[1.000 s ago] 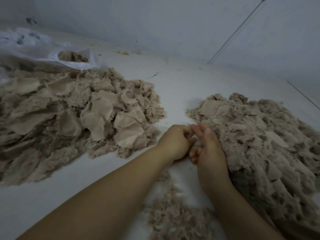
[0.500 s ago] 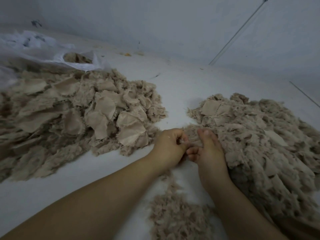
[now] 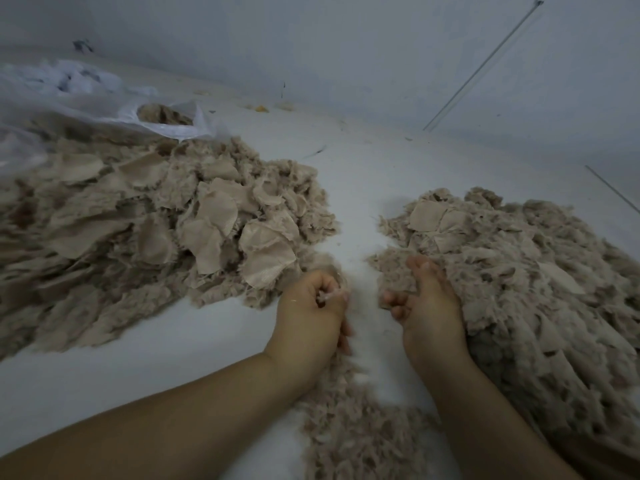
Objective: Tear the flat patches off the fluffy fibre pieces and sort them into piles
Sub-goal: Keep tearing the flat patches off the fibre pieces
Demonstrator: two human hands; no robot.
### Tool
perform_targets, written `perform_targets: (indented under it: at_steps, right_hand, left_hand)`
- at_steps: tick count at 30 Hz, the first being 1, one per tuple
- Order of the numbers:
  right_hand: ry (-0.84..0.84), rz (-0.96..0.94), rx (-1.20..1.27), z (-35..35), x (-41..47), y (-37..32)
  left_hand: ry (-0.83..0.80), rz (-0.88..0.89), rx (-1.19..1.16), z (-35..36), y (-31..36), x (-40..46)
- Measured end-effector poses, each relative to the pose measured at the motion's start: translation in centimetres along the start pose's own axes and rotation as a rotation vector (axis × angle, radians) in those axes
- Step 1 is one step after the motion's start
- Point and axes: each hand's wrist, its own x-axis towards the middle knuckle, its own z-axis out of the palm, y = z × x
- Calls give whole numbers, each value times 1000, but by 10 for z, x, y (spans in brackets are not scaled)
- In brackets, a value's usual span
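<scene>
- The left hand [image 3: 311,311] sits near the middle of the white surface [image 3: 353,188], its fingers curled in around a small wisp of fluffy fibre [image 3: 327,295] that pokes out between them.
- At about 3 o'clock from it, a little apart, the right hand [image 3: 427,306] lies palm-up against the near edge of the right pile [image 3: 519,271]. The thumb points up toward 12 o'clock and the fingers are loosely bent; I cannot tell whether they hold anything.
- The right pile is mostly fluffy beige fibre, with a few flat patches [image 3: 427,215] showing at its 11 o'clock corner.
- The left pile [image 3: 138,237], at 10 o'clock from the hands, is bigger and has many flat woven patches lying on top, the nearest ones just above the left hand.
- A thinner scatter of loose fibre [image 3: 349,427] lies at 6 o'clock, between the two forearms.
- A clear plastic bag [image 3: 86,98] with some fibre inside sits at the far left, behind the left pile.
</scene>
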Motion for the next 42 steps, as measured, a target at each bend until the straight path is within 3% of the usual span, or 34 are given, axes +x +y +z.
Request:
perform_targets:
  at_steps: [9, 17, 21, 24, 28, 31, 34, 36, 42]
  right_hand:
    - [-262, -132, -249, 4, -8, 5]
    - [-284, -143, -211, -1, -4, 7]
    - [-306, -178, -216, 2, -7, 8]
    - [-315, -167, -201, 2, -9, 10]
    - [-324, -166, -191, -2, -7, 10]
    - [-262, -131, -148, -2, -5, 8]
    - [-210, -121, -123, -1, -3, 8]
    - [-186, -135, -149, -1, -2, 9]
    - [-200, -105, -99, -1, -4, 6]
  left_hand:
    - [-90, 113, -44, 4, 2, 3]
    - [-46, 184, 70, 3, 2, 7]
    - [12, 512, 405, 1, 9, 11]
    - [-49, 796, 633, -7, 17, 16]
    - [-86, 915, 757, -6, 15, 17]
    - [-44, 791, 660, -6, 11, 17]
    - [24, 324, 223, -9, 12, 22]
    - [-64, 58, -95, -13, 14, 24]
    - [-203, 6, 82, -14, 12, 32]
